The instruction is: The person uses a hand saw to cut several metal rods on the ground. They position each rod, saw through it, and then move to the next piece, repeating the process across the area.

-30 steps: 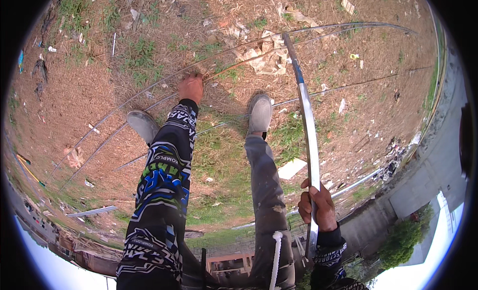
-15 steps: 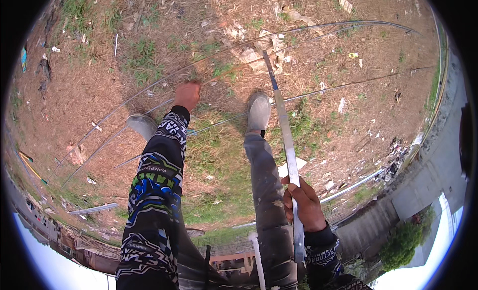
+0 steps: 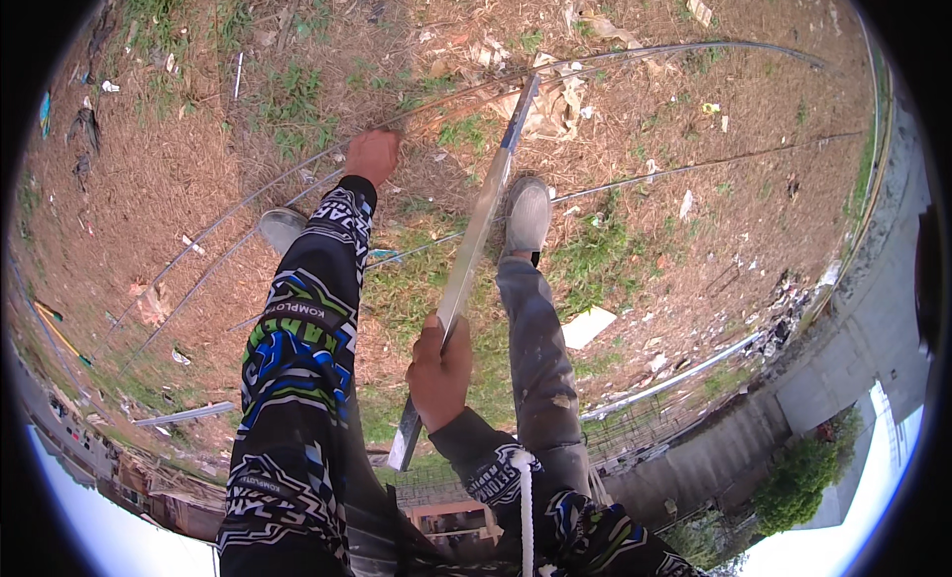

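My left hand (image 3: 373, 157) is closed at one of the long thin metal rods (image 3: 238, 216), which runs into the fist and comes out on its right side. My right hand (image 3: 441, 374) grips a long flat silvery metal bar (image 3: 468, 250) near its lower end. The bar slants up and to the right, with a blue patch near its far end. That far tip reaches the rods, beside a torn tan sheet (image 3: 560, 106) on the ground; whether they touch, I cannot tell.
My grey shoes (image 3: 529, 220) stand among the rods on dry, littered grass. Another thin rod (image 3: 674, 171) crosses by the right shoe. A pale flat piece (image 3: 589, 327) lies right of my leg. A white cord (image 3: 526, 508) hangs in front of me. Paving (image 3: 843, 349) borders the right.
My right hand has swung left with the bar, now between my legs and tilted up to the right. My left hand has risen slightly, bringing its rod closer to the one beyond.
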`<state>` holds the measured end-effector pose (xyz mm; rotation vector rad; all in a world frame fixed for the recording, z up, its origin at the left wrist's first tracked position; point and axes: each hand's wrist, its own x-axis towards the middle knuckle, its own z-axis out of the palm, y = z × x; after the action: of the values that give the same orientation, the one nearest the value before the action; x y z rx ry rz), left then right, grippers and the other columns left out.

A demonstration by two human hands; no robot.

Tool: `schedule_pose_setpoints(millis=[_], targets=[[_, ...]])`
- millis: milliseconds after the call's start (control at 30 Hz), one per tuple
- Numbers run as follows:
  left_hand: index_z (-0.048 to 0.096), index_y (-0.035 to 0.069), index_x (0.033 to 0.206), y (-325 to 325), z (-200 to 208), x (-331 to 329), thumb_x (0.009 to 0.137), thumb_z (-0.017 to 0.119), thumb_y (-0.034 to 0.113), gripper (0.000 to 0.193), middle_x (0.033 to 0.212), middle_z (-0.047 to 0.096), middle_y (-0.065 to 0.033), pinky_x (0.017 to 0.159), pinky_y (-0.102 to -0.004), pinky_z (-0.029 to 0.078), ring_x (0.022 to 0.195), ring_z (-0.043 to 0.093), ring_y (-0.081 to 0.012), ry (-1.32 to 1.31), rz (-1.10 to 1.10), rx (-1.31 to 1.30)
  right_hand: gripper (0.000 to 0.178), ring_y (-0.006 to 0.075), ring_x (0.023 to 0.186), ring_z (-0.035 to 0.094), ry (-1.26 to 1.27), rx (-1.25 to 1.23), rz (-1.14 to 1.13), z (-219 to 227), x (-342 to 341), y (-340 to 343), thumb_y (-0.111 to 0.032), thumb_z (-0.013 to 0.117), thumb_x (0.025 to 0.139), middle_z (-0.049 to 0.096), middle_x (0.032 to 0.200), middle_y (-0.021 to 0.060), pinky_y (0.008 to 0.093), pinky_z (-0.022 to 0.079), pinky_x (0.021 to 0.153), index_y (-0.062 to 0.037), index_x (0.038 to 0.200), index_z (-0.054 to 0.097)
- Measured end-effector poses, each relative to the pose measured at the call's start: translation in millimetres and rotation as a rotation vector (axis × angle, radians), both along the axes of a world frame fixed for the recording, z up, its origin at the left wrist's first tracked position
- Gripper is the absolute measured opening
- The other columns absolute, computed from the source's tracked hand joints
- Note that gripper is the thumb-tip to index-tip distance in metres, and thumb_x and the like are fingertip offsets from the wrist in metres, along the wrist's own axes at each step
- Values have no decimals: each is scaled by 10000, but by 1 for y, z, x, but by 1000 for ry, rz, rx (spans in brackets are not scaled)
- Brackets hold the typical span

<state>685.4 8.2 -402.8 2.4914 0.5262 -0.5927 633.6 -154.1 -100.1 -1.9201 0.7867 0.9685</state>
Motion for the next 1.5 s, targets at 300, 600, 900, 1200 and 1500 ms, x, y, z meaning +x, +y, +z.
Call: schedule_pose_setpoints(millis=[300,600,900,1200,1500], targets=[[603,60,1157,0,30,-27,847,595,156,324,1162,608,-170,856,-461,508,1021,609,-365,37,233,-130,197,104,559,411,-197,-116,82,-34,-43,55,-216,479,1012,442,653,14,303,358,513,-51,905,466],[590,53,1184,42,-5,-118,829,584,104,359,1242,574,-195,931,-453,490,1143,551,-371,-4,258,-68,235,185,625,473,-200,-171,97,-66,-79,70,-250,484,1003,484,702,80,354,410,595,-18,969,465],[637,119,1093,41,0,-123,841,565,96,263,1049,661,-143,780,-469,542,948,645,-353,90,248,37,288,96,412,421,322,92,34,70,79,-50,-309,509,1000,435,613,-1,248,345,371,-35,1088,512],[681,101,900,8,4,-69,807,626,162,124,756,677,-147,726,-444,534,785,669,-339,18,273,40,277,108,436,437,342,153,55,112,99,-87,-269,488,1003,461,618,21,245,365,401,-16,1111,520],[646,11,928,-65,-1,35,828,567,116,164,911,640,-240,796,-509,480,911,599,-435,34,75,-436,285,126,422,428,334,121,-36,105,110,-94,-263,439,1007,449,622,24,275,371,383,-12,1122,510]])
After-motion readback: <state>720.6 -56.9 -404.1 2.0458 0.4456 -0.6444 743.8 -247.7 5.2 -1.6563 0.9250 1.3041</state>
